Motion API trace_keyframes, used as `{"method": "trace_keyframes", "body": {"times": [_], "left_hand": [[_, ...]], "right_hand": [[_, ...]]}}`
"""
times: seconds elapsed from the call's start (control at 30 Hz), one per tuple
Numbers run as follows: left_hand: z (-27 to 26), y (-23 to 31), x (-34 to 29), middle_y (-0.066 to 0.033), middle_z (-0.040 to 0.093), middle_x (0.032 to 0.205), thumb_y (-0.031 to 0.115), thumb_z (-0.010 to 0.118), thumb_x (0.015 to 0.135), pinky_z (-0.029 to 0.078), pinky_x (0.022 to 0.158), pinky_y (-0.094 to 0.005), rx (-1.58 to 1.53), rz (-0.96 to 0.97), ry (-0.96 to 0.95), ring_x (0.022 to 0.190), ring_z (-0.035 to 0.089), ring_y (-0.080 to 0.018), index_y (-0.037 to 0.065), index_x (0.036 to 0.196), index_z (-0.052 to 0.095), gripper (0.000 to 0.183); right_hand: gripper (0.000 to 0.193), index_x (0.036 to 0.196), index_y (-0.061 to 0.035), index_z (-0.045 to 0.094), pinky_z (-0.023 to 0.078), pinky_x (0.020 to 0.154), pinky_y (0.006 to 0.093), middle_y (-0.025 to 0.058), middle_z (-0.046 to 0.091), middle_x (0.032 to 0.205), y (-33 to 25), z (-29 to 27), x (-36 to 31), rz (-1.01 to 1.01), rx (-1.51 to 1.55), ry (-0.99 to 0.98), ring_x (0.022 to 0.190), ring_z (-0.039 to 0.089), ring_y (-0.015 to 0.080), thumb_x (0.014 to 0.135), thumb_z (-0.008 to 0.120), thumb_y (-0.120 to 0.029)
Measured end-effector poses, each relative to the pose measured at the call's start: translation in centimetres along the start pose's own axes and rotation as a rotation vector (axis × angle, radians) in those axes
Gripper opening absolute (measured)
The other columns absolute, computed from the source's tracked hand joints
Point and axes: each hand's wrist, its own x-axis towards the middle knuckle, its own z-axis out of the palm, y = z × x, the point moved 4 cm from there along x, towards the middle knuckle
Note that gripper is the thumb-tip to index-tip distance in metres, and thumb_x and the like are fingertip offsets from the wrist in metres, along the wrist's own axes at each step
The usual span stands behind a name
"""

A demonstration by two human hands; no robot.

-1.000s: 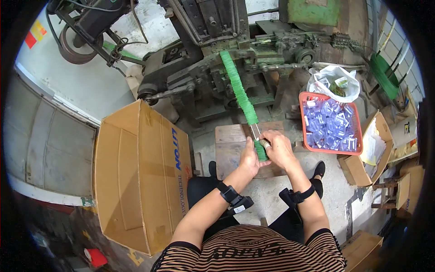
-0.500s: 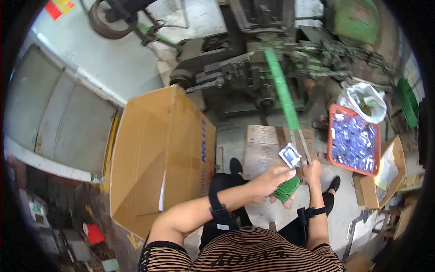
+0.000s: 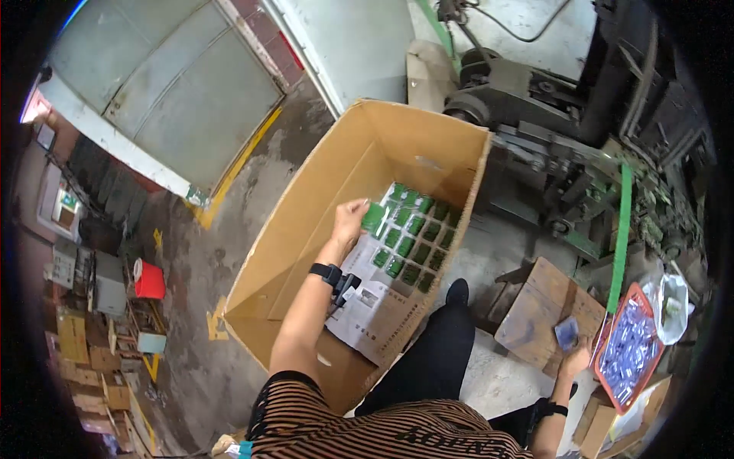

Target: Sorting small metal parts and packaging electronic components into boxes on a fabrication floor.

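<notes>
While the box point(image 3: 420, 153) seems only partly filled, with flat cardboard point(image 3: 371, 317) showing in its near part, a long green strip point(image 3: 622, 222) is outside it. Rows of green packs point(image 3: 422, 252) already lie toward the far end. The left hand point(image 3: 350, 218) grips another pack point(image 3: 374, 216) beside them; the right hand point(image 3: 579, 356) perhaps pinches a bluish case point(image 3: 566, 333), but one cannot tell.

Carton point(image 3: 306, 210): matt cardboard. Inside it, packs point(image 3: 392, 238) look glossy, clear plastic. Right of it: dull, rough metal machine point(image 3: 527, 164); plastic basket point(image 3: 660, 348).
</notes>
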Motion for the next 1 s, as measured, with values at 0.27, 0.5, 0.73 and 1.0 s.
{"method": "trace_keyframes", "body": {"times": [0.27, 0.5, 0.73, 1.0], "left_hand": [[-4.9, -24.8, -0.5, -0.0100, 0.065, 0.089, -0.007, 0.048, 0.079, 0.047, 0.069, -0.0260, 0.080, -0.379, 0.272, 0.080, 0.060, -0.0168, -0.005, 0.097, 0.063, 0.023], [-2.0, -28.3, 0.0, -0.0135, 0.063, 0.102, -0.005, 0.040, 0.080, 0.043, 0.085, -0.0324, 0.083, -0.379, 0.494, 0.095, 0.057, -0.0229, -0.007, 0.105, 0.058, 0.030], [-4.0, -33.5, -0.9, -0.0213, 0.062, 0.092, -0.001, 0.049, 0.069, 0.046, 0.072, -0.0397, 0.485, -0.347, 0.620, 0.086, 0.060, -0.0298, -0.003, 0.086, 0.060, 0.021], [5.5, 1.8, 1.6, -0.0052, 0.060, 0.087, 0.007, 0.052, 0.083, 0.047, 0.063, -0.0274, -0.400, -0.108, 0.121, 0.070, 0.055, -0.0152, 0.004, 0.103, 0.059, 0.021]], "right_hand": [[0.020, 0.090, 0.0043, 0.052, 0.042, 0.076, 0.0420, 0.0230, 0.051, 0.099, -0.1, 0.5, 0.4, -0.143, -0.025, 0.039, 0.091, 0.051, 0.0403, 0.071, 0.049, -0.002], [0.013, 0.076, 0.0029, 0.044, 0.037, 0.069, 0.0460, 0.0200, 0.046, 0.079, 1.2, 0.4, 2.2, -0.154, 0.057, 0.041, 0.078, 0.047, 0.0391, 0.066, 0.052, -0.002], [0.018, 0.083, 0.0013, 0.054, 0.046, 0.065, 0.0435, 0.0222, 0.058, 0.076, 3.8, 8.0, 3.5, -0.482, -0.170, 0.045, 0.073, 0.057, 0.0398, 0.068, 0.056, -0.009], [0.019, 0.083, -0.0011, 0.056, 0.044, 0.070, 0.0472, 0.0223, 0.059, 0.082, 0.4, 0.4, 2.3, -0.202, -0.042, -0.306, 0.083, 0.057, 0.0404, 0.065, 0.062, -0.004]]}}
